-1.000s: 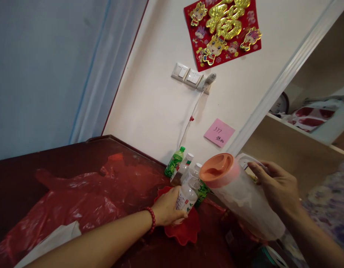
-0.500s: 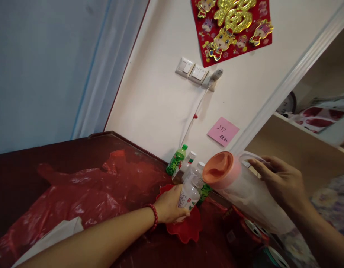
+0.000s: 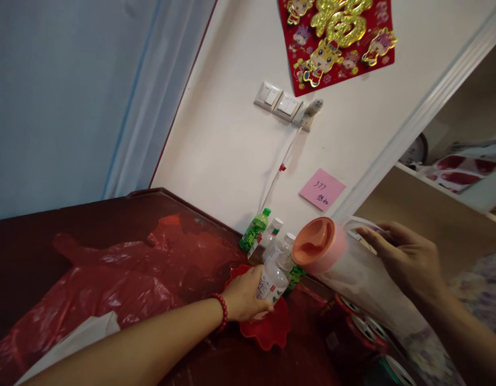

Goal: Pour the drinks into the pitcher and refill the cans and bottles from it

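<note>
My left hand (image 3: 245,295), a red bead bracelet (image 3: 222,313) at its wrist, is wrapped round a clear labelled bottle (image 3: 274,281) whose mouth has no cap. That bottle is over a red scalloped dish (image 3: 272,332). From the right, my right hand (image 3: 408,262) grips the handle of a translucent pitcher (image 3: 368,279). The pitcher lies tilted toward the left, its orange lid (image 3: 315,244) right beside the bottle's mouth. Whether any liquid passes between them I cannot make out.
Behind the dish stand a green-capped bottle (image 3: 253,230) and white-capped clear bottles (image 3: 282,246). Several cans (image 3: 364,327) are at the lower right. A crumpled red plastic bag (image 3: 123,273) covers the table's left part. A cord (image 3: 272,185) hangs down the wall.
The pitcher's body has tipped slightly, its bottom end now lower, with the lid still at the bottle's mouth. My left hand and the bottle have stayed in place.
</note>
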Demonstrator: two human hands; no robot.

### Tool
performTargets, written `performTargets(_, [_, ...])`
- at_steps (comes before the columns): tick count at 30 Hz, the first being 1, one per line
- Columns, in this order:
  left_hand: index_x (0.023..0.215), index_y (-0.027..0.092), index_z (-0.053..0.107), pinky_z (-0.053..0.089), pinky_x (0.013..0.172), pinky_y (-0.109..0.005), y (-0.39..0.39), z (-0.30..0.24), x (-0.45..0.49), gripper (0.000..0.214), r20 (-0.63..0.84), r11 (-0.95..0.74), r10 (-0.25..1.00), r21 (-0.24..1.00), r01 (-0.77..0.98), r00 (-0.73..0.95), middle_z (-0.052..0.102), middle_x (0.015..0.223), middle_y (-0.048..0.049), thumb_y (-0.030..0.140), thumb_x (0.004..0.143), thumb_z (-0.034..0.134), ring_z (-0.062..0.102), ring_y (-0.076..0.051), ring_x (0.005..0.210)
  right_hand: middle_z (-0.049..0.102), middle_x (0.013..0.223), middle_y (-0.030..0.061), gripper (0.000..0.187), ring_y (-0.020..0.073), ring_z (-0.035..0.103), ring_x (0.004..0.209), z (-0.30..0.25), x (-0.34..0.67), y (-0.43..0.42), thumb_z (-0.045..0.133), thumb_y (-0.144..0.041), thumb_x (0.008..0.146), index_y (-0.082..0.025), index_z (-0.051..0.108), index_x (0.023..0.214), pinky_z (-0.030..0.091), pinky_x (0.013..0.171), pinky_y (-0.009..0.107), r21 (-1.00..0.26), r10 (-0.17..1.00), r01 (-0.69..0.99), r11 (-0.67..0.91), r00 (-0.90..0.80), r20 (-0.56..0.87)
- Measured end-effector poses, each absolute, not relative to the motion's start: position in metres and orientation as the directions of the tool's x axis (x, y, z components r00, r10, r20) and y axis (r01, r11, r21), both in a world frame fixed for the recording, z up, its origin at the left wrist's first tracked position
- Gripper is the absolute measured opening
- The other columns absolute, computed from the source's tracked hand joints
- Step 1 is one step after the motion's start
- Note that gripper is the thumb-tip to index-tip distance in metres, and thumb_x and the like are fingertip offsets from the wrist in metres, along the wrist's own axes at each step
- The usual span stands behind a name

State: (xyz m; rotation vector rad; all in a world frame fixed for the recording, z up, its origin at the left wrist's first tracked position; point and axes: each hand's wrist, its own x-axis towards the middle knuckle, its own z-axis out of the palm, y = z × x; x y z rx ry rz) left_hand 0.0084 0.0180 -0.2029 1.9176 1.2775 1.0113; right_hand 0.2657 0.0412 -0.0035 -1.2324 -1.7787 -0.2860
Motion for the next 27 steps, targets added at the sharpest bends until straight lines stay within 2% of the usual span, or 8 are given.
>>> performTargets(3, [0.128, 0.026, 0.053, 0.046, 0.095, -0.036, 0.0181, -0.2025, 0.0085, 0.068, 0.261, -0.345, 0.936, 0.818, 0.461, 0.238, 0.063, 0.129, -0.0082, 0.034, 0.066, 0.08, 0.06, -0.032, 0.114, 0.062, 0.067, -0.0021, 0.047, 0.0137, 0.052, 0.063, -0.0008, 0.2664, 0.0412, 0.068, -0.068, 0.074, -0.023, 0.073, 0.088, 0.036, 0.056, 0.025, -0.284, 0.61, 0.844, 0.456, -0.064, 0.79])
performTargets(11, [0.122, 0.023, 0.055, 0.049, 0.09, -0.035, 0.0199, -0.2037, 0.0096, 0.062, 0.26, -0.341, 0.938, 0.806, 0.484, 0.228, 0.065, 0.123, -0.0083, 0.033, 0.066, 0.08, 0.062, -0.031, 0.109, 0.065, 0.073, -0.0014, 0.046, 0.0134, 0.052, 0.064, 0.0019, 0.2675, 0.0407, 0.069, -0.066, 0.075, -0.023, 0.074, 0.091, 0.037, 0.056, 0.025, -0.272, 0.601, 0.839, 0.472, -0.08, 0.795])
performTargets(22, [0.123, 0.023, 0.054, 0.049, 0.089, -0.035, 0.0204, -0.2047, 0.0092, 0.064, 0.259, -0.34, 0.938, 0.815, 0.469, 0.23, 0.065, 0.125, -0.0082, 0.033, 0.065, 0.08, 0.062, -0.032, 0.112, 0.066, 0.075, 0.0006, 0.05, 0.0154, 0.054, 0.066, 0.0039, 0.2644, 0.0377, 0.067, -0.066, 0.075, -0.02, 0.075, 0.092, 0.037, 0.059, 0.027, -0.253, 0.598, 0.848, 0.465, -0.091, 0.796])
performTargets(27, [0.124, 0.022, 0.053, 0.049, 0.087, -0.036, 0.0186, -0.2026, 0.0088, 0.063, 0.256, -0.341, 0.938, 0.808, 0.48, 0.234, 0.065, 0.124, -0.0092, 0.031, 0.067, 0.078, 0.062, -0.032, 0.11, 0.065, 0.072, -0.0012, 0.047, 0.0137, 0.052, 0.064, 0.0058, 0.2674, 0.0378, 0.068, -0.065, 0.075, -0.021, 0.075, 0.091, 0.037, 0.058, 0.026, -0.232, 0.583, 0.856, 0.462, -0.096, 0.807])
